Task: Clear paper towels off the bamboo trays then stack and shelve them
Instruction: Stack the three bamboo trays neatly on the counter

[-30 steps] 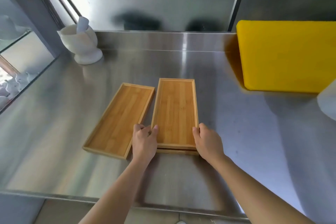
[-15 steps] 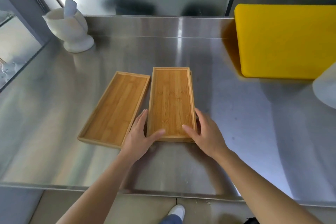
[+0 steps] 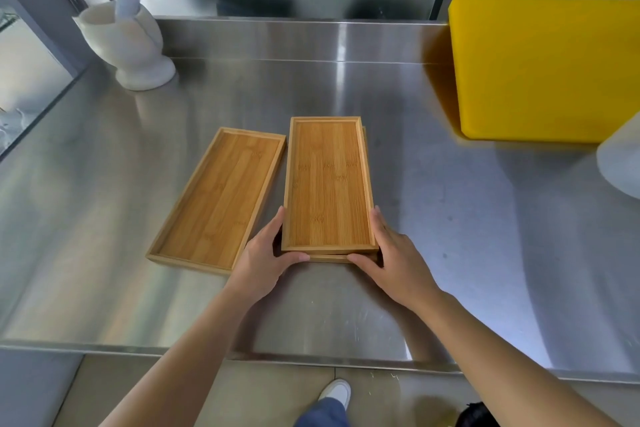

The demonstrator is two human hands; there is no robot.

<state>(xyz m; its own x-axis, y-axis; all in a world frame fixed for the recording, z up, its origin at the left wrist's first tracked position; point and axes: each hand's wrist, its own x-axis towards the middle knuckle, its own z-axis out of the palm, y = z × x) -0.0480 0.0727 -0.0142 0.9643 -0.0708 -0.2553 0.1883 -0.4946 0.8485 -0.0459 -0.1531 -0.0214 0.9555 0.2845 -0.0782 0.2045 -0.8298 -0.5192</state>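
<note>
A stack of bamboo trays (image 3: pixel 327 184) lies in the middle of the steel counter (image 3: pixel 450 253), the top tray sitting slightly askew on the one beneath. My left hand (image 3: pixel 265 258) grips the stack's near left corner, thumb along the front edge. My right hand (image 3: pixel 391 260) grips the near right corner the same way. A single bamboo tray (image 3: pixel 218 199) lies angled just left of the stack, touching nothing in my hands. No paper towels show on any tray.
A white mortar with pestle (image 3: pixel 126 42) stands at the back left. A yellow cutting board (image 3: pixel 543 69) leans at the back right, with a white container (image 3: pixel 620 163) at the right edge. The counter's front edge (image 3: pixel 311 355) runs below my arms.
The camera tilted down, hiding the upper shelf. Both hands shifted from the tray's sides to wrap the near corners of the stack. The top tray now sits a little askew.
</note>
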